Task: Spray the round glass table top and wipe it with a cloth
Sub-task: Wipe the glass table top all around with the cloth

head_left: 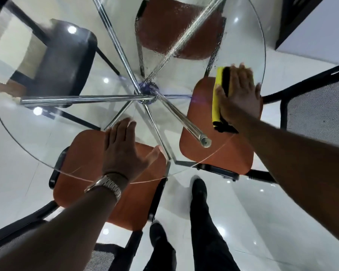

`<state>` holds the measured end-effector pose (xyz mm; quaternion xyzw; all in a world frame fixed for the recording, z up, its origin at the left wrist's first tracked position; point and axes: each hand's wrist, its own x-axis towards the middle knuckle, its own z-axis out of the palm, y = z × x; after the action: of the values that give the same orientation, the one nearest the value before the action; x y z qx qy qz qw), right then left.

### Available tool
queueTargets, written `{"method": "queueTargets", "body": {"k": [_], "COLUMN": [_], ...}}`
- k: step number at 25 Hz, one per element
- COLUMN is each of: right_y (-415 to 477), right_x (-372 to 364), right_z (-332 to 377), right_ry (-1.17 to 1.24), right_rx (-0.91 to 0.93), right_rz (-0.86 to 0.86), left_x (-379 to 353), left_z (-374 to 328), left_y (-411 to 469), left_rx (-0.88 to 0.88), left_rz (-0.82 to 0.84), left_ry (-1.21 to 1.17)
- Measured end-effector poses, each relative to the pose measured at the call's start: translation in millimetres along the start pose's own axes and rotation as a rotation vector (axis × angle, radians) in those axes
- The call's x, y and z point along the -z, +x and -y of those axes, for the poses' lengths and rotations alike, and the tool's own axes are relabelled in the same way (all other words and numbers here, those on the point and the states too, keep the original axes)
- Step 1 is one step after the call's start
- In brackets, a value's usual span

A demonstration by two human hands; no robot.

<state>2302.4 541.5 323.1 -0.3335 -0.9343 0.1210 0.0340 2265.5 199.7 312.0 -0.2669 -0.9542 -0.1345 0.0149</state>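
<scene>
My right hand (241, 94) lies flat on the cloth (216, 102), fingers straight and close together and pointing away from me. My thumb lies across its yellow edge. I press the cloth down rather than grip it. It is yellow with black, seemingly folded, and shows along the left side of my hand and below my wrist. It sits on the right part of the glass top (27, 133), near the rim.

My left hand (123, 147) is spread open too, palm down on the glass close to the near edge, fingers together and thumb out to the right. It has hold of nothing. A metal watch (108, 185) is on that wrist.

The far part of the glass is speckled with what look like drops (184, 36) of spray, though the view there is blurred. The wet patch reaches down to just beyond my right fingertips.

Through the glass I see the chrome legs (86, 98) fanning out from a hub (147, 92) under the middle. Orange seats show beneath the top: one (82, 153) under my left hand, one (223, 153) under my right forearm, one (164, 26) at the far side under the drops. A black seat (67, 55) is at far left. A mesh chair back (317, 106) stands to the right of the table. My shoes (199, 189) are on the glossy pale floor (262, 212), just beside the near rim.
</scene>
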Motion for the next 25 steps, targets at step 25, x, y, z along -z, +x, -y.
{"method": "queueTargets", "body": {"k": [25], "right_y": [6.5], "right_x": [-0.8], "right_z": [-21.1], "right_ry": [-0.054], "right_rx": [-0.025], "right_rz": [-0.049], "left_x": [-32.7], "left_z": [-65.7], "left_y": [62.7], "left_rx": [-0.249], "left_rz": [0.129], "left_ry": [-0.043]}}
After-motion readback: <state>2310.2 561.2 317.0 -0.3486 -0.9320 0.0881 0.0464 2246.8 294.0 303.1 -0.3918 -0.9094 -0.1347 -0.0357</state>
